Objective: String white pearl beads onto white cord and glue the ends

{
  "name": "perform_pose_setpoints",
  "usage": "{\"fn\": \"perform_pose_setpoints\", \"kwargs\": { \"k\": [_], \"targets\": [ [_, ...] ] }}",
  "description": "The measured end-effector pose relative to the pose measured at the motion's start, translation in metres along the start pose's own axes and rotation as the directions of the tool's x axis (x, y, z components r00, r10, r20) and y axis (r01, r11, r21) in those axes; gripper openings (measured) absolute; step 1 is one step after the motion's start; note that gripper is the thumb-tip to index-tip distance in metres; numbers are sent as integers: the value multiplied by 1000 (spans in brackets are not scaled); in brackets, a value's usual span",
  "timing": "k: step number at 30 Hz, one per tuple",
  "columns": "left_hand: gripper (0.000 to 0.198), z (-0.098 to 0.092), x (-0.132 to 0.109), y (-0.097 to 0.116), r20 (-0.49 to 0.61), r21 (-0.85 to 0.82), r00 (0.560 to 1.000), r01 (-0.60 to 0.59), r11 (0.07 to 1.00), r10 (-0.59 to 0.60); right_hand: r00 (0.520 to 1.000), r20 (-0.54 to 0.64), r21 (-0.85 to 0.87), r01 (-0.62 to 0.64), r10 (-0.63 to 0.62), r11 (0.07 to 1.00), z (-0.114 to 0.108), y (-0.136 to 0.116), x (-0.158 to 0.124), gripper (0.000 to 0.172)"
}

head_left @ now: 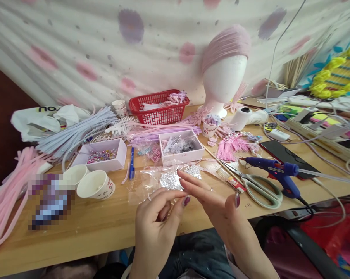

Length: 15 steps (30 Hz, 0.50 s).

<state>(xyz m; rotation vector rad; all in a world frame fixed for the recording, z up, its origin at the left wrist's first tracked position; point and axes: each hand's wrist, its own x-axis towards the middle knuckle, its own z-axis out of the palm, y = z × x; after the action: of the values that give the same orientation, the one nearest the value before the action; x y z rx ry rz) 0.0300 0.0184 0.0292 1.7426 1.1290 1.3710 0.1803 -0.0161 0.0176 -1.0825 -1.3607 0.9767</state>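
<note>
My left hand [157, 221] is curled, its thumb and forefinger pinched together against the fingers of my right hand; what they pinch is too small to make out. My right hand [214, 201] lies beside it with fingers stretched out flat towards the left and the thumb raised; a ring sits on one finger. Both hands hover over the near edge of the wooden table [105, 228]. Just beyond the fingertips lie clear plastic bags of white pearl beads [170, 179].
Scissors [262, 188] and a blue glue gun [276, 172] lie to the right, paper cups [96, 185] to the left. Behind are two white boxes of beads [103, 155] [180, 146], a red basket [159, 106], a foam head with a pink cap [225, 73], pipe cleaners [76, 131], a pink tassel [231, 148] and a phone [282, 155].
</note>
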Motion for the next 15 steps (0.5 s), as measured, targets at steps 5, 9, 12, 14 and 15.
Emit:
{"fn": "perform_pose_setpoints", "kwargs": {
  "k": [5, 9, 12, 14, 15],
  "targets": [
    [13, -1, 1, 4, 10, 85, 1000, -6, 996, 5, 995, 41, -193, 97, -91, 976, -3, -3, -8, 55],
    [15, -3, 3, 9, 72, 219, 993, -104, 970, 91, 976, 81, -391, 219, -203, 894, -4, -3, -8, 57],
    [18, -6, 5, 11, 106, 297, 977, -210, 931, 187, 960, 118, -501, 278, -254, 820, -5, -3, -7, 56],
    [18, -8, 7, 11, 126, 325, 965, -258, 910, 228, 957, 143, -552, 290, -254, 782, -7, -4, -6, 56],
    [18, -9, 7, 11, 144, 332, 959, -278, 902, 242, 956, 153, -572, 293, -251, 766, -9, -4, -6, 56]
  ]
}}
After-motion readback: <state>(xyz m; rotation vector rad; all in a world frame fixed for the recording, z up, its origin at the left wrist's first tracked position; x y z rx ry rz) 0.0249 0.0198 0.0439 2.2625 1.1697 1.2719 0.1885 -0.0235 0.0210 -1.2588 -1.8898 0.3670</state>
